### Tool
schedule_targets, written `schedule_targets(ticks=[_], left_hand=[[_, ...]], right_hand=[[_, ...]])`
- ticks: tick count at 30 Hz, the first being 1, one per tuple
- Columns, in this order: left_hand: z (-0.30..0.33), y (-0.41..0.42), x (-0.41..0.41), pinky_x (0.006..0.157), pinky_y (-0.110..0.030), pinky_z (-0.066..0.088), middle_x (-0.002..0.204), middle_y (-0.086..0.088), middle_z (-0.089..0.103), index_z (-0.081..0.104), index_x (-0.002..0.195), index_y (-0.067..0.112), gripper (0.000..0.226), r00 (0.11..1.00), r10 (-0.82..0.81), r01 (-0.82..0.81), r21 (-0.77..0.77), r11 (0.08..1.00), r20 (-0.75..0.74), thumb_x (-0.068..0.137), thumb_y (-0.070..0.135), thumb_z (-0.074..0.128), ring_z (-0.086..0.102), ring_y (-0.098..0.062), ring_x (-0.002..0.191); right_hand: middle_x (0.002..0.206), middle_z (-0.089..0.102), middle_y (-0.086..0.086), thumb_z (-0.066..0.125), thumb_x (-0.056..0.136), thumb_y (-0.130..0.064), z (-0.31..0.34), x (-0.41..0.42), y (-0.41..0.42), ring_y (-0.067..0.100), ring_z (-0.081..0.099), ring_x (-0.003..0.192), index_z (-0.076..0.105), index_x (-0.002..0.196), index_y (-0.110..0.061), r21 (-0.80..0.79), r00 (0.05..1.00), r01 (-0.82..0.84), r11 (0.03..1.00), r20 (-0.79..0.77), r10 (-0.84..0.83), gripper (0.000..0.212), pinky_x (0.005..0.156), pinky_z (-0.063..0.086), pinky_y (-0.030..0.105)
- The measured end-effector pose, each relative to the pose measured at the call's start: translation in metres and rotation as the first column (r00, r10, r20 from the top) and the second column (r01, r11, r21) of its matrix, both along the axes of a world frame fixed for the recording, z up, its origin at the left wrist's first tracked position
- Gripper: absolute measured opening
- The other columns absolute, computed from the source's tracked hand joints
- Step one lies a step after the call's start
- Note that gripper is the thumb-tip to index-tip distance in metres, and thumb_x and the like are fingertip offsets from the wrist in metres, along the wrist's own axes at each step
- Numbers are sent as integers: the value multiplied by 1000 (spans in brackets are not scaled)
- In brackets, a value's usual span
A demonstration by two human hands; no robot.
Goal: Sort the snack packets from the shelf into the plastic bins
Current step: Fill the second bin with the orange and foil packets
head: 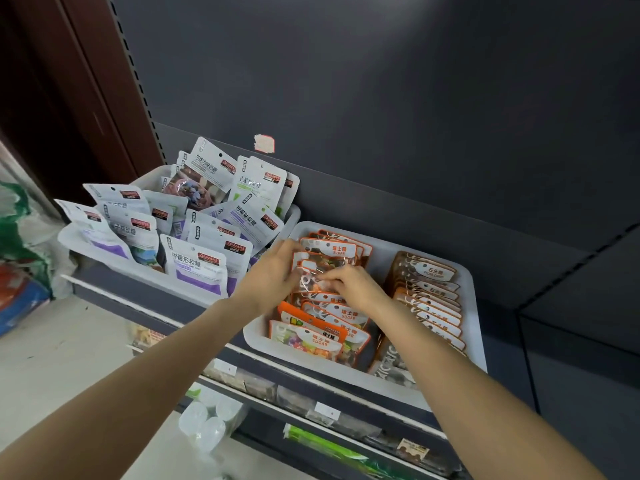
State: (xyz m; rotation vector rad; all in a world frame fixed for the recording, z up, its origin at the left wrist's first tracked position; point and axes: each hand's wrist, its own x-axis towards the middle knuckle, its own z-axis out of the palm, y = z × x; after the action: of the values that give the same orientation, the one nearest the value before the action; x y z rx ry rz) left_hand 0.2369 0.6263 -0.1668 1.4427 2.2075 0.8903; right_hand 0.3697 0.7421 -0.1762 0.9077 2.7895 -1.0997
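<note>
A white plastic bin (474, 306) on the shelf holds a left row of orange-edged sugar packets (329, 247) and a right row of brown-edged candy packets (433, 289). My left hand (273, 271) grips the left edge of several orange packets in the middle of the left row. My right hand (349, 285) pinches the same bunch from the right. More orange packets (311, 337) lie flat at the front of that row. A second white bin (69, 237) to the left holds white and purple gummy packets (197, 268), standing upright.
The dark shelf back panel (381, 98) rises behind both bins, with a torn sticker (264, 143) on it. Lower shelves (329, 410) carry price tags, clear cups (204, 424) and green packs. Sacks (20, 237) stand on the floor at the left.
</note>
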Motion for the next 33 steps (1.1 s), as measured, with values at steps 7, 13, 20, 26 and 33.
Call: schedule_targets(ticks=[7, 13, 20, 26, 33], left_hand=[[-18, 5, -10, 100, -33, 47, 125, -1, 61, 62, 117, 25, 25, 972, -175, 109, -358, 927, -157, 98, 18, 48, 59, -20, 111], [-20, -6, -17, 112, -38, 30, 129, 4, 59, 56, 127, 28, 30, 920, -304, 196, -382, 903, -247, 100, 25, 43, 54, -17, 118], [-18, -6, -17, 110, -39, 35, 128, 4, 60, 59, 126, 28, 31, 928, -318, 250, -311, 917, -193, 98, 19, 47, 56, -16, 117], [-14, 0, -14, 91, -24, 47, 127, 2, 56, 54, 127, 22, 33, 992, -127, 124, -173, 977, -1, 94, 16, 54, 56, -16, 115], [-9, 25, -10, 100, -34, 46, 128, -7, 57, 50, 132, 13, 39, 1000, 0, 4, -215, 977, 20, 94, 14, 55, 56, -24, 116]], right_hand=[[124, 60, 0, 46, 99, -19, 4, 1, 19, 12, 57, 107, 63, 119, -16, 7, 985, 145, 989, -93, -144, 27, 87, 46, 22], [128, 58, 4, 48, 98, -16, 0, -25, 20, 18, 57, 111, 63, 120, -17, 59, 983, 180, 982, -35, -178, 27, 92, 49, 28], [111, 66, 4, 68, 87, -22, 1, -55, 21, 18, 63, 95, 68, 111, -17, 273, 972, 93, 957, 183, -147, 25, 69, 47, 25], [105, 60, -5, 62, 90, -20, 10, -30, 24, 11, 55, 92, 68, 101, -18, 310, 974, 227, 923, -80, -213, 12, 72, 44, 24], [115, 63, -1, 55, 94, -26, -11, -3, 23, 14, 60, 105, 66, 114, -18, 147, 980, 198, 969, -43, -194, 24, 87, 49, 27]])
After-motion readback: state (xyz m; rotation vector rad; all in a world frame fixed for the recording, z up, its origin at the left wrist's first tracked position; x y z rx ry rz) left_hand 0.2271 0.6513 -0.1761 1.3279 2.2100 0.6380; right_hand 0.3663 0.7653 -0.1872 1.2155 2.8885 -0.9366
